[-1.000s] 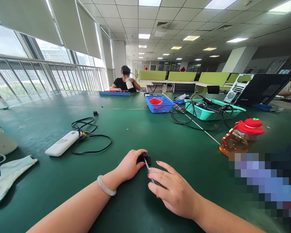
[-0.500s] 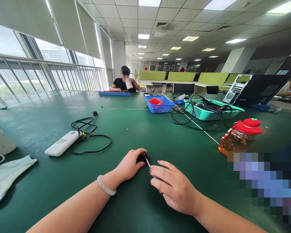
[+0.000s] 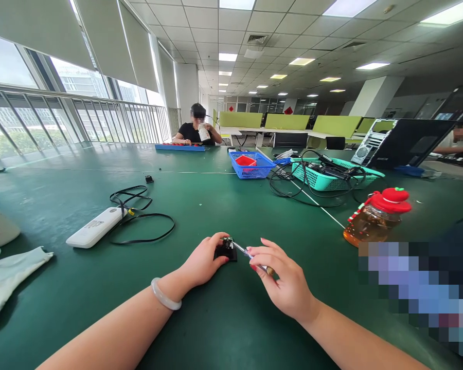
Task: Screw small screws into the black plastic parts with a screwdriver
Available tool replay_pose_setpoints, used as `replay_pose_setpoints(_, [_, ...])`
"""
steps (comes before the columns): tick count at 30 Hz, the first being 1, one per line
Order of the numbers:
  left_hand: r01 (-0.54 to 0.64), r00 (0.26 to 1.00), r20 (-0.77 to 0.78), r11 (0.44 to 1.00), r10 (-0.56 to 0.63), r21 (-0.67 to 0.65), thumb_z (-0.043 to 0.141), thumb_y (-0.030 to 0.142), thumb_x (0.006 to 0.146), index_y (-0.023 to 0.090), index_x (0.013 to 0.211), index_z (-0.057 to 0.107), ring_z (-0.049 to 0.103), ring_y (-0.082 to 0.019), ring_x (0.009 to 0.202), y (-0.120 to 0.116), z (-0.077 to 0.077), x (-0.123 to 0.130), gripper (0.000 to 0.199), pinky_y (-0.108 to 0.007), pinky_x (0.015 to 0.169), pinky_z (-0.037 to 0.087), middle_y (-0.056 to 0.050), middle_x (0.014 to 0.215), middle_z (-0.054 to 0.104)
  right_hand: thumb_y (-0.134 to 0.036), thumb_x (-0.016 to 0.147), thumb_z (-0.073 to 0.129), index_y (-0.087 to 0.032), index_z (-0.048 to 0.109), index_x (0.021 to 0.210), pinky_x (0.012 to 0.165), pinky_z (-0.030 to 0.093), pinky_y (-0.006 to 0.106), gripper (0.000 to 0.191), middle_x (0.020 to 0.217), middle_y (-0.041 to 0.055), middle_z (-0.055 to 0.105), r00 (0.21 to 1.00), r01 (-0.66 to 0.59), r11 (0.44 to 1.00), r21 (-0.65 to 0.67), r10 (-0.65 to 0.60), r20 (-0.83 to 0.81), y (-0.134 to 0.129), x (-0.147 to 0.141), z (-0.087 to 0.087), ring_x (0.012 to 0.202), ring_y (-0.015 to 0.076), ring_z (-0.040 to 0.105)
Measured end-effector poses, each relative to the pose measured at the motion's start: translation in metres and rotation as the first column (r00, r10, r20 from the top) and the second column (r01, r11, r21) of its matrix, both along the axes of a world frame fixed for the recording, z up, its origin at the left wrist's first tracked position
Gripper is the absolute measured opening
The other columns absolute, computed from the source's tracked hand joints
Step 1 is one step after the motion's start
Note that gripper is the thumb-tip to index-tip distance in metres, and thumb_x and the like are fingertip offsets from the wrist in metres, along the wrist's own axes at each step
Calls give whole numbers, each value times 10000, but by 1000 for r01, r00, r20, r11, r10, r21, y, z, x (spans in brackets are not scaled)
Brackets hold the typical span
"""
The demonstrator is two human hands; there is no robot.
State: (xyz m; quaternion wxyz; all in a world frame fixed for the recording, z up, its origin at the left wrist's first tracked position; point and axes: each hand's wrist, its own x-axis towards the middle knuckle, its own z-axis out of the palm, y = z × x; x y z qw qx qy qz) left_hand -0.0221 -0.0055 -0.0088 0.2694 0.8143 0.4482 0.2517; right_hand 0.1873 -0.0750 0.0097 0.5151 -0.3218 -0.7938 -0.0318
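My left hand is closed around a small black part on the green tabletop, with some metal showing at its top. What exactly this part is, I cannot make out. A screwdriver with a clear handle is pinched in the fingers of my right hand. Its shaft slants up to the left, and the tip is at the metal top of the black part. Part of the handle is hidden behind my fingers.
On the left lie a white power bank, a looped black cable and a pale glove. A red-lidded bottle stands right. Farther back are a blue basket and a teal basket with cables. A person sits opposite.
My right hand has turned and shifted right, so the screwdriver now lies flatter and shows more of its length. My left hand still holds the black part. The view has shifted slightly.
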Motion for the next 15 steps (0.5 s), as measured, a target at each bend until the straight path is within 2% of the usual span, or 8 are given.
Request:
replay_pose_setpoints(4, [-17, 999, -38, 1000, 16, -25, 613, 186, 804, 228, 1348, 433, 572, -237, 1116, 0, 1, 0, 575, -407, 1006, 436, -78, 1155, 651, -113, 887, 544, -239, 615, 918, 1005, 507, 438, 148, 896, 5, 723, 995, 17, 993, -119, -28, -92, 4, 4, -1, 898, 167, 702])
replay_pose_setpoints(8, [-25, 998, -62, 999, 24, -25, 609, 209, 814, 242, 1428, 360, 553, -243, 1160, 0, -1, -1, 663, -410, 1033, 419, -80, 1211, 631, -203, 884, 578, -257, 635, 887, 1006, 495, 439, 79, 943, 15, 731, 973, 11, 955, -296, -78, -217, 8, 7, -5, 973, 201, 687])
replay_pose_setpoints(10, [-21, 997, -71, 1000, 19, -18, 606, 217, 817, 249, 1443, 343, 548, -244, 1173, 0, -1, 0, 680, -405, 1036, 418, -73, 1220, 632, -275, 875, 600, -253, 647, 867, 936, 531, 418, 52, 972, 38, 729, 943, -24, 914, -406, -114, -312, 11, 9, -7, 1000, 225, 674])
replay_pose_setpoints(13, [-15, 996, -87, 1000, 14, -17, 600, 218, 820, 246, 1452, 333, 547, -243, 1176, 0, 1, 0, 687, -393, 1033, 420, -65, 1210, 642, -397, 837, 641, -234, 660, 851, 843, 558, 382, 165, 996, 72, 719, 875, -118, 827, -549, -175, -452, 17, 11, -10, 973, 239, 673])
replay_pose_setpoints(15, [-7, 996, -92, 1000, 5, -19, 594, 221, 825, 245, 1456, 325, 545, -240, 1175, 0, 2, 0, 686, -394, 1033, 418, -60, 1212, 643, -467, 783, 685, -219, 660, 840, 850, 548, 387, 256, 980, 81, 718, 827, -159, 780, -605, -230, -514, 21, 13, -11, 939, 241, 676])
